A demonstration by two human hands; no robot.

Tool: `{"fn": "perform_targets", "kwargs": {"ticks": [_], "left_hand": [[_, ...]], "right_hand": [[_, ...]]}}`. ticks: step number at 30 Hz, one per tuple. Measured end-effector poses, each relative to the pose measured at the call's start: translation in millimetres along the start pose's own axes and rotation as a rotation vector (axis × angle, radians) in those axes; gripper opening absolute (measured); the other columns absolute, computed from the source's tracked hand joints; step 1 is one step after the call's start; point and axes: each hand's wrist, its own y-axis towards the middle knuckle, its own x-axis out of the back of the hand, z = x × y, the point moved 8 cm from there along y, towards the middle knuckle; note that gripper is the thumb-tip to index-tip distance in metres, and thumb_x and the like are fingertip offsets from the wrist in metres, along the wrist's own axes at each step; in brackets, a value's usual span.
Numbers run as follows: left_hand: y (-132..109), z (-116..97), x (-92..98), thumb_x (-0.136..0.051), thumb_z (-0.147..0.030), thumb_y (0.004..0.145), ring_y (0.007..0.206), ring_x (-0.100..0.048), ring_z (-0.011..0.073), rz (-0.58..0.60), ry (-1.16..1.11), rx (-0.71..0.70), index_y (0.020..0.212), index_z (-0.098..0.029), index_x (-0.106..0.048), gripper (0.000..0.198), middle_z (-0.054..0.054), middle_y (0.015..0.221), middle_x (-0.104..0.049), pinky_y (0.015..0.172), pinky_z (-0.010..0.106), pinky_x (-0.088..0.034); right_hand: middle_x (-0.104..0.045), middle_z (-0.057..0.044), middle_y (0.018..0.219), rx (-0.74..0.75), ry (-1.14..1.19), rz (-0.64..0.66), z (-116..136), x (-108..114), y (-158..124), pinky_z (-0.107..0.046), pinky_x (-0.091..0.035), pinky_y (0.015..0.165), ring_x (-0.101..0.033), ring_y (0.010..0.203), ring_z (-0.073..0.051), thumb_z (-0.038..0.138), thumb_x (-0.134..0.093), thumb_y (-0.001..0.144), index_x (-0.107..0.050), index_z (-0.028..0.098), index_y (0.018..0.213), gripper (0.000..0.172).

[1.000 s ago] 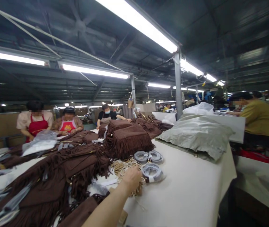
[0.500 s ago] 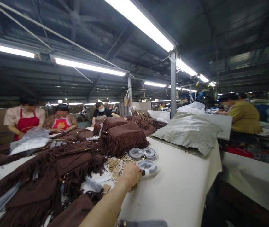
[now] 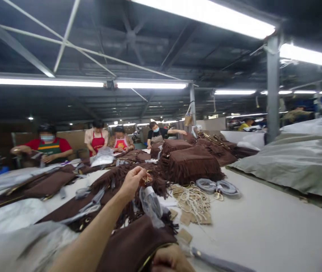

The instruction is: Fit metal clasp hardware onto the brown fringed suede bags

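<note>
My left hand [image 3: 134,183] is closed on the gold hook end of a shoulder strap [image 3: 151,206] in clear plastic wrap. The strap hangs down over a dark brown bag [image 3: 132,245]. At the bottom edge my right hand [image 3: 172,260] is curled at the bag's gold zip, its fingers partly cut off and appearing to grip the bag edge. Two more coiled, wrapped straps [image 3: 217,187] lie on the pale table [image 3: 262,230]. Near them rests a heap of brown cardboard tags [image 3: 193,204] with white strings.
Stacked fringed brown bags [image 3: 193,164] stand beyond the tags. More bags and plastic cover the left side. A grey-green sheet [image 3: 299,168] drapes over a pile at right. A grey wrapped strip [image 3: 220,260] lies in front. Several co-workers [image 3: 47,147] are across the table.
My left hand has lifted one coiled strap from beside the other two and carried it left over the bag. The view has turned left, and my right hand has come into sight.
</note>
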Motion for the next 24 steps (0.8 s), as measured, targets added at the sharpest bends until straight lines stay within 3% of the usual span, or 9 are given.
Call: {"fn": "perform_targets", "kwargs": {"ticks": [3, 6, 8, 11, 15, 24], "left_hand": [[-57, 18, 37.3, -0.068, -0.055, 0.07, 0.066, -0.065, 0.0173, -0.09, -0.031, 0.039, 0.069, -0.018, -0.054, 0.039, -0.001, 0.066, -0.061, 0.057, 0.023, -0.044], [-102, 44, 47.0, -0.069, -0.055, 0.071, 0.071, -0.064, 0.0177, -0.166, -0.116, 0.046, 0.069, -0.017, -0.057, 0.039, -0.001, 0.068, -0.062, 0.064, 0.024, -0.045], [-117, 58, 50.9, -0.07, -0.057, 0.071, 0.077, -0.064, 0.0189, -0.223, -0.236, 0.05, 0.071, -0.017, -0.059, 0.041, 0.0, 0.072, -0.063, 0.07, 0.025, -0.046], [-122, 70, 58.1, -0.075, -0.058, 0.066, 0.079, -0.063, 0.019, -0.265, -0.369, 0.069, 0.071, -0.017, -0.059, 0.044, -0.001, 0.073, -0.062, 0.072, 0.025, -0.045], [-116, 71, 61.7, -0.074, -0.057, 0.068, 0.077, -0.06, 0.0175, -0.223, -0.394, 0.052, 0.07, -0.017, -0.059, 0.043, -0.001, 0.071, -0.06, 0.071, 0.024, -0.043], [-116, 59, 41.6, -0.068, -0.056, 0.076, 0.076, -0.057, 0.0176, -0.101, -0.318, 0.009, 0.072, -0.017, -0.061, 0.039, 0.0, 0.071, -0.059, 0.07, 0.025, -0.042]], "right_hand": [[-0.067, 0.002, 0.057, -0.094, 0.214, 0.047, -9, -10, 2, -0.024, -0.042, 0.057, -0.058, 0.057, -0.012, 0.032, -0.066, 0.077, -0.069, 0.02, 0.062, 0.02], [-0.066, 0.002, 0.054, -0.294, 0.454, 0.114, -17, -19, 1, -0.02, -0.024, 0.038, -0.036, 0.036, -0.005, 0.039, -0.066, 0.068, -0.069, 0.016, 0.071, 0.022], [-0.066, 0.003, 0.055, -0.377, 0.512, 0.125, -15, -20, 2, -0.019, -0.014, 0.034, -0.026, 0.032, -0.003, 0.045, -0.068, 0.066, -0.066, 0.016, 0.08, 0.032], [-0.063, 0.004, 0.054, -0.37, 0.49, 0.095, 0, -21, 13, -0.019, -0.012, 0.032, -0.026, 0.03, -0.002, 0.054, -0.068, 0.071, -0.058, 0.017, 0.082, 0.04], [-0.054, 0.008, 0.047, -0.375, 0.414, 0.004, 12, -27, 31, -0.018, -0.011, 0.03, -0.023, 0.028, -0.002, 0.066, -0.064, 0.071, -0.048, 0.02, 0.07, 0.048], [-0.045, 0.011, 0.041, -0.446, 0.391, 0.004, 16, -28, 38, -0.019, -0.009, 0.03, -0.02, 0.028, -0.002, 0.06, -0.063, 0.07, -0.051, 0.02, 0.067, 0.042]]}}
